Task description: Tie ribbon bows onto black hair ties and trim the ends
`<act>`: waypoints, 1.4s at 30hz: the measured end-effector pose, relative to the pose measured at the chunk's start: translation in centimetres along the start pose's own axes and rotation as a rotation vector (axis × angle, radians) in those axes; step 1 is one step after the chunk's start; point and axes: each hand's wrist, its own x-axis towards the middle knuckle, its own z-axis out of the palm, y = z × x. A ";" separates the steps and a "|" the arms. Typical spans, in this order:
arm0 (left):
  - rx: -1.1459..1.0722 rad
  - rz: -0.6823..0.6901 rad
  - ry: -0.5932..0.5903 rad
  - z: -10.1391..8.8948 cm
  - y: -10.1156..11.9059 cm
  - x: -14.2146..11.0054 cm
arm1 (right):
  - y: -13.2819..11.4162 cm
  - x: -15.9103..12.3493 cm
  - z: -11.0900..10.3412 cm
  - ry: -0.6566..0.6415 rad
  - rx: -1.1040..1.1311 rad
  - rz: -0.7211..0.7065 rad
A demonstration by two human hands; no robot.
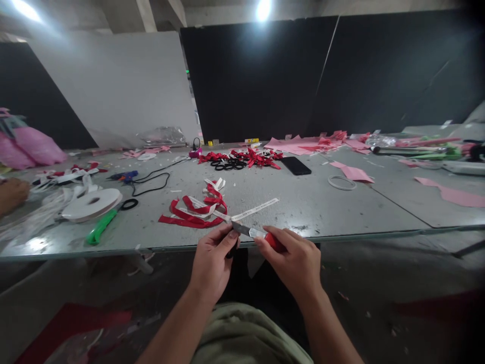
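Ribbons on the near-ctr worktop look left to do, far-ctr red bows prob. done, while fingers of our L hand pinch a black band and our R hand's grip a red-handled knife.

The knife is fitted with a metal blade and a smooth red plastic handle. A soft, cloth-like finish is shown by the red ribbon, and a matt one by the printed white strip. The table is surfaced smooth and faintly glossy, with scattered marks. At left, the green cutter is cased in plastic; far off, the phone is faced smooth and dark; at right, matt paper is seen in the pink sheet.
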 end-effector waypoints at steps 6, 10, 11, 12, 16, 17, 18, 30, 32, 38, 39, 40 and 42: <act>-0.003 -0.001 -0.004 0.5 -0.1 0.3 | 0.1 0.0 -0.5 0.007 -0.001 0.020; -0.003 -0.002 -0.001 0.5 0.0 0.3 | 0.1 0.0 -0.5 0.007 0.005 0.008; -0.006 -0.004 -0.006 0.5 0.1 0.3 | 0.1 0.0 -0.5 0.010 0.015 0.011; -0.007 -0.006 -0.008 0.5 0.1 0.3 | 0.1 0.0 -0.5 0.010 0.018 0.016; -0.016 0.002 0.000 0.5 0.2 0.4 | 0.0 0.0 -0.6 0.015 -0.010 0.014; -0.015 0.000 -0.006 0.5 0.3 0.5 | 0.0 0.0 -0.5 0.017 -0.008 0.012; -0.014 -0.005 -0.011 0.5 0.3 0.5 | 0.0 0.0 -0.5 0.019 -0.003 0.012; -0.006 -0.033 0.027 1.0 -0.1 0.6 | 0.5 0.2 -0.7 0.024 -0.070 0.014; -0.007 -0.040 0.055 0.9 -0.1 0.7 | 0.8 0.2 -0.8 0.014 -0.073 0.018; 0.054 -0.037 0.108 0.5 0.1 0.8 | 2.1 1.1 -1.1 0.097 0.069 0.262; 0.080 -0.033 0.101 0.5 0.0 0.8 | 2.0 1.3 -1.1 0.047 0.177 0.281; 0.117 -0.024 0.089 0.5 0.0 0.8 | 1.8 1.5 -1.0 -0.022 0.306 0.285; 0.219 0.016 0.071 0.5 -0.1 0.8 | 0.9 1.8 -0.7 -0.155 0.542 0.283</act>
